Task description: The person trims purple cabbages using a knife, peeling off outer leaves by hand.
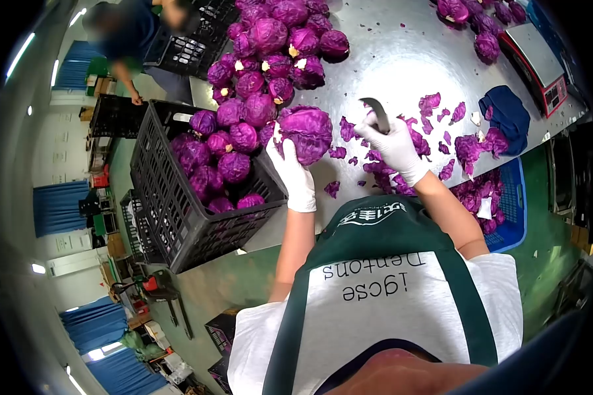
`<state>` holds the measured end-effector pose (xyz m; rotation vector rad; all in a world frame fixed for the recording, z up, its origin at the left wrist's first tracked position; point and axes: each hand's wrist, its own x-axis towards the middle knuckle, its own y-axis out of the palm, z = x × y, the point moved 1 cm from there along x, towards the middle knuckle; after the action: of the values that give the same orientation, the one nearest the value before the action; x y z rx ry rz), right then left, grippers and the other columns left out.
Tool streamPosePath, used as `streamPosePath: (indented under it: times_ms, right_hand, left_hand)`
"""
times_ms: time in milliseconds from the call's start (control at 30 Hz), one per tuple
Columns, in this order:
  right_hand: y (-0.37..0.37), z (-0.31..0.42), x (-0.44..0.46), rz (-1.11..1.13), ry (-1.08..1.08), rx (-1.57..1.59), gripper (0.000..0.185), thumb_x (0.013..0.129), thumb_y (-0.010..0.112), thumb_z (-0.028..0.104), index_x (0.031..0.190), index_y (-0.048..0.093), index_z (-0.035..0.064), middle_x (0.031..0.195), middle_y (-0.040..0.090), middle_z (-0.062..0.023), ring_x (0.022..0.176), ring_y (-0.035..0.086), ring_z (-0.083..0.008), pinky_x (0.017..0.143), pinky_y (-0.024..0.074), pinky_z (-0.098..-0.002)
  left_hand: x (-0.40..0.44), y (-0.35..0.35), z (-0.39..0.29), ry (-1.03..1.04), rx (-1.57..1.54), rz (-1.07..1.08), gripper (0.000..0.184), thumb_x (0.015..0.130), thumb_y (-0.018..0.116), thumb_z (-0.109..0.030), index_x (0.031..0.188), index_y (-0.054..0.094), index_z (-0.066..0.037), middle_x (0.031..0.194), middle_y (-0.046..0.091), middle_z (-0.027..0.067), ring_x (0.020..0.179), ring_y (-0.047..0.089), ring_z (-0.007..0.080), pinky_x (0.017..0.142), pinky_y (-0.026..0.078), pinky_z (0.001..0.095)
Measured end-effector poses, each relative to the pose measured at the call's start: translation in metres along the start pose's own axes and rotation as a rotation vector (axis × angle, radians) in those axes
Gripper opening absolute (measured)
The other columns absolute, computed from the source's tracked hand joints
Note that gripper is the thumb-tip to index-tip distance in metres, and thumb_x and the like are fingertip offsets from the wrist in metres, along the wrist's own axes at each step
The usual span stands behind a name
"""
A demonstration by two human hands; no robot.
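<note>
Our left hand grips a purple cabbage at the bench; our right hand clasps a curved knife, apart. We seem mid-trimming; the next cut calls for bringing the knife in.

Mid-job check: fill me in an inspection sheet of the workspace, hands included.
Surface: metal table, piled cabbages on it
Job's things: purple cabbage; curved knife
Clutter: loose leaf scraps; bunched blue cloth
Hands: both gloved; left hand holds the purple cabbage, right hand the curved knife, its blade apart from the cabbage
Cables: nothing seen
Surroundings: black crate of cabbages; blue basket of leaves; another person
</note>
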<state>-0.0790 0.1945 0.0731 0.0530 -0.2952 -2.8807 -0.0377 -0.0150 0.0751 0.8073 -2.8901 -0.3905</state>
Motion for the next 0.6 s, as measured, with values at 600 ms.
streamPosePath:
  times_ms: [600]
  right_hand:
    - [0.022,0.025,-0.010,0.179,0.171,0.139,0.022,0.088,0.069,0.013,0.107,0.064,0.0043,0.086,0.062,-0.0004,0.079,0.059,-0.0070,0.070,0.0496,-0.0236]
  left_hand:
    - [0.002,-0.001,-0.004,0.245,0.399,0.075,0.042,0.095,0.055,-0.014,0.132,0.043,-0.001,0.130,0.049,0.0132,0.120,0.047,0.0231,0.107,0.034,0.0379]
